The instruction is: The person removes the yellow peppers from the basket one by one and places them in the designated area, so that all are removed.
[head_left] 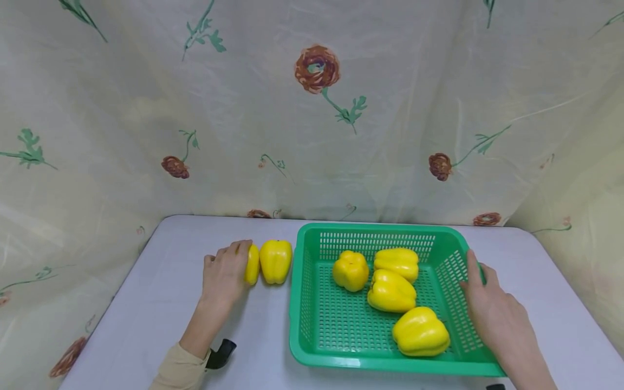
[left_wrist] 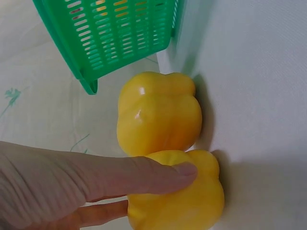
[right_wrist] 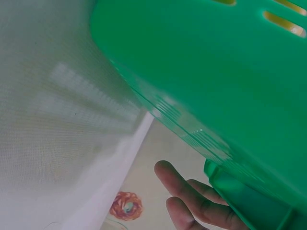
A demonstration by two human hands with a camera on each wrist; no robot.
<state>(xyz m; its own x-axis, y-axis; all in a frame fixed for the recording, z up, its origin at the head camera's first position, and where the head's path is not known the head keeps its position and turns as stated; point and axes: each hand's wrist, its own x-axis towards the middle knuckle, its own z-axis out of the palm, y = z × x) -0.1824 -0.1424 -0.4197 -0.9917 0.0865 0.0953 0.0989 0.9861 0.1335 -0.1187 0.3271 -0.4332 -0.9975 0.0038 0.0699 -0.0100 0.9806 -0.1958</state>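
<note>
My left hand (head_left: 226, 273) grips a yellow bell pepper (head_left: 252, 264) on the table, left of the basket. In the left wrist view its thumb lies across that pepper (left_wrist: 177, 211), and part of the other fingers is hidden behind it. A second yellow bell pepper (head_left: 275, 261) stands right beside the gripped one, near the basket's left wall. My right hand (head_left: 499, 311) holds the right rim of a green plastic basket (head_left: 358, 362), thumb over the inside and fingers outside. Several yellow bell peppers (head_left: 391, 291) lie in the basket, mostly toward its middle and right.
Under everything is a table with a pale cover (head_left: 146, 319). Behind it and at both sides hangs a pale curtain (head_left: 380, 119) printed with brown flowers. A black strap piece (head_left: 221, 353) sticks out at the left wrist.
</note>
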